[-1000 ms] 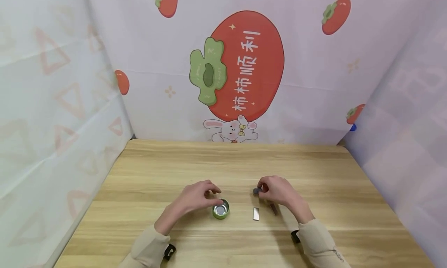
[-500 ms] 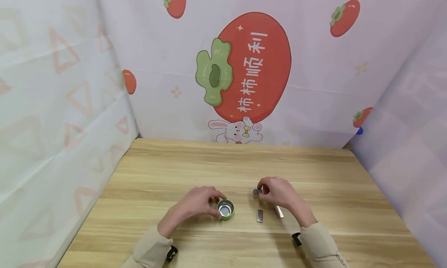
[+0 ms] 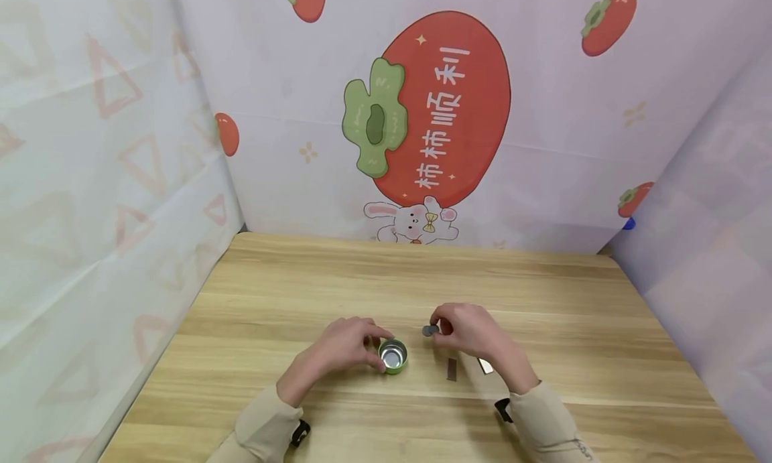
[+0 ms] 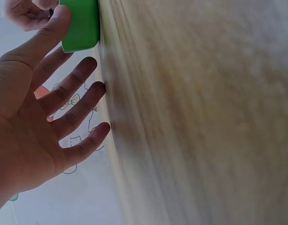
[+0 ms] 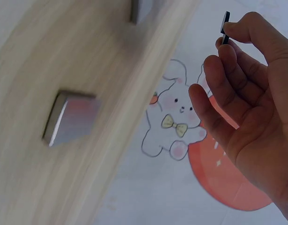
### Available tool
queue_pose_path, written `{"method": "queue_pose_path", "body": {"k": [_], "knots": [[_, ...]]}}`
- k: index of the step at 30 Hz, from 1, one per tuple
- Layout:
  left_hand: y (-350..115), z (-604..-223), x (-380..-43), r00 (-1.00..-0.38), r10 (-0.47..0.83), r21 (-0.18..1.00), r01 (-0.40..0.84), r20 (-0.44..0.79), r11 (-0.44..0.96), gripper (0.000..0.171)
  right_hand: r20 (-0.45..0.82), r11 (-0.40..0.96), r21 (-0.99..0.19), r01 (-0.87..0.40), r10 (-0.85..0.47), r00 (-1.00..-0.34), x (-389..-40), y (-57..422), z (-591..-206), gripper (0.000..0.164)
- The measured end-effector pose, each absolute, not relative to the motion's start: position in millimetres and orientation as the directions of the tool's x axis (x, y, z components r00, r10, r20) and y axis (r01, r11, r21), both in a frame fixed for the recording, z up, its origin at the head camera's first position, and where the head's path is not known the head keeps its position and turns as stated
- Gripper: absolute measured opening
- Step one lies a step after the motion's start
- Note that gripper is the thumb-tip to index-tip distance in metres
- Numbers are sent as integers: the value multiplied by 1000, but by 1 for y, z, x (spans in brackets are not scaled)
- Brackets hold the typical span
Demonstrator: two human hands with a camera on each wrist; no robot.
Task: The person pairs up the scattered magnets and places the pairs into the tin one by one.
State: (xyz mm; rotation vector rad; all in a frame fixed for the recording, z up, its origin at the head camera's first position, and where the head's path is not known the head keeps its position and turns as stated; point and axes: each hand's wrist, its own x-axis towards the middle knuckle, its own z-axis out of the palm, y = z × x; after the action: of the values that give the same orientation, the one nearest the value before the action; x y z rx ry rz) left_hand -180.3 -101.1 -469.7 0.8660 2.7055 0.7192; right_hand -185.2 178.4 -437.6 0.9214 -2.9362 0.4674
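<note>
A small round tin, green outside and silvery inside, stands mouth up on the wooden table. My left hand holds its near side between thumb and index finger; the other fingers spread loosely, and in the left wrist view the thumb lies on the green wall. To the right of the tin, my right hand pinches a small dark grey piece with rounded ends by its edge. Seen edge-on in the right wrist view, the dark piece is thin and flat, between thumb and index fingertip.
Two small flat rectangular metal pieces lie on the table near my right hand: one shiny block by the wrist, one darker strip between it and the tin. A printed cloth closes off the table's back and sides.
My left thumb and index finger have closed in on the tin's side. The right hand has shifted slightly left toward the tin, carrying the dark piece. The head view has shifted a little.
</note>
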Motion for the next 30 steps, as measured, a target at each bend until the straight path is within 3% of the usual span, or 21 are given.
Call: {"method": "queue_pose_path", "body": {"k": [19,30], "knots": [[-100,-468,-183,-816,575,515,467,-61,719,59,110,692,-269,-669,-668,-736,-176,136,-431,16],[-100,-466,-181,-823,562,541,438,-80,718,57,51,694,-237,-680,-690,-722,-172,117,-433,14]]}}
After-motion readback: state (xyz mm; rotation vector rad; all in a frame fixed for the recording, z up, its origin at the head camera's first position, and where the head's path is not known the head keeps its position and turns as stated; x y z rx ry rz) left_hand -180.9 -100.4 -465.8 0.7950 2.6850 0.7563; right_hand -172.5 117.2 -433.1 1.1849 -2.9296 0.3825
